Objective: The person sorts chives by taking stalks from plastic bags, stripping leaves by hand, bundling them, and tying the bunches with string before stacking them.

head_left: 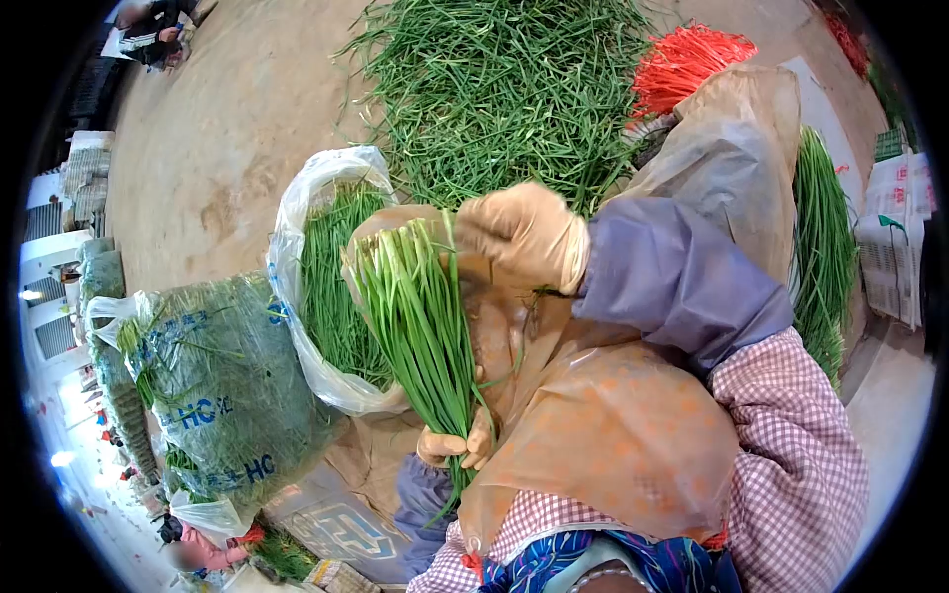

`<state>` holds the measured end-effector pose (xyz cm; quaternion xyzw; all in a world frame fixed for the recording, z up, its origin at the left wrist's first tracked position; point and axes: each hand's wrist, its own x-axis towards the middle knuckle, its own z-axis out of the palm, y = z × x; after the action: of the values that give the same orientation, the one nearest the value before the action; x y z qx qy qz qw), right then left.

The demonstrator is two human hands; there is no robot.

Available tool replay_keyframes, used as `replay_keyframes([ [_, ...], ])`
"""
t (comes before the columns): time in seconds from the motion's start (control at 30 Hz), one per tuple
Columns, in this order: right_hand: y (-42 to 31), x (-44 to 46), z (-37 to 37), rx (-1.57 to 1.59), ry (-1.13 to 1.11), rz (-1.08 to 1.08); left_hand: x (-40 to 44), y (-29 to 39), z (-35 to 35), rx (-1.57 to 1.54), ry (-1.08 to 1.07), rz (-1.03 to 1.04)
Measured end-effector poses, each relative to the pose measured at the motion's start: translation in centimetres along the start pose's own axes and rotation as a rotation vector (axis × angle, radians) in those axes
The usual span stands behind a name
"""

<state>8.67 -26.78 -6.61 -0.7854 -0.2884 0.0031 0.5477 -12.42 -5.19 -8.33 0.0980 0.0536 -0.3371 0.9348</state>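
Note:
My left hand (457, 447), in a tan glove, is wrapped round the lower, leafy part of a bunch of garlic chives (420, 326). The pale cut ends of the bunch point up and away from me, and loose blades hang below the fist. My right hand (524, 234), also gloved, is beside those pale ends with its fingers curled. Motion blurs its fingertips, and whatever they may pinch is hidden. A translucent brown plastic apron (613, 425) covers my lap behind the bunch.
A large heap of loose chives (504, 99) lies ahead. Left stand an open white bag (294, 212) of chives and a full printed bag (222, 395). Red ties (692, 64), more chives (822, 247) and a white crate (890, 262) are right. A person (158, 35) sits far left.

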Motion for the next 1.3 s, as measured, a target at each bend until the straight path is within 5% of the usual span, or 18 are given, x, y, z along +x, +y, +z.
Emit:
replay_keyframes([
  [0.13,4.7,2.5,-4.2,-0.150,0.207,0.303,-0.1,-0.3,-0.1,-0.022,0.003,0.009],
  [0.17,4.7,2.3,-5.0,-0.372,0.226,0.209,-0.1,-0.2,-0.3,-0.011,-0.002,0.003],
  [0.27,0.5,0.4,-3.0,0.486,-0.030,0.429,0.1,0.1,0.0,0.054,0.035,0.008],
  [0.37,-2.8,0.0,-1.4,-0.028,-0.207,0.255,0.2,0.5,1.0,0.147,0.149,-0.028],
  [0.53,1.0,0.8,2.0,0.505,0.118,0.217,0.0,0.3,2.1,0.414,0.367,-0.046],
  [0.57,1.4,1.2,0.5,0.719,0.211,0.487,-0.1,0.2,2.3,0.460,0.421,-0.052],
  [0.6,2.6,2.6,-1.9,0.589,0.192,0.595,0.0,0.1,2.3,0.524,0.420,-0.061],
  [0.67,5.1,2.9,-4.5,0.563,0.306,0.567,0.1,0.3,2.0,0.651,0.414,-0.083],
  [0.73,2.5,3.0,-5.4,0.529,0.167,0.581,0.2,0.6,1.7,0.735,0.406,-0.101],
  [0.87,-1.6,1.7,-4.1,0.553,-0.091,0.259,1.0,0.7,4.2,0.877,0.555,-0.125],
  [0.97,-1.9,2.0,-4.3,-0.051,-0.110,-0.110,1.1,0.8,4.9,0.817,0.578,-0.131],
  [1.07,-0.7,1.9,-4.2,-0.137,-0.077,-0.157,0.8,0.7,4.5,0.816,0.557,-0.137],
  [1.13,0.9,2.1,-4.3,-0.030,0.144,-0.173,0.7,0.5,4.4,0.851,0.563,-0.144],
  [1.2,1.8,2.6,-6.4,-0.143,0.331,0.121,0.8,0.6,4.8,0.872,0.582,-0.153],
  [1.3,0.3,2.5,-8.3,0.282,0.163,0.223,1.3,0.4,5.4,0.950,0.590,-0.105],
])
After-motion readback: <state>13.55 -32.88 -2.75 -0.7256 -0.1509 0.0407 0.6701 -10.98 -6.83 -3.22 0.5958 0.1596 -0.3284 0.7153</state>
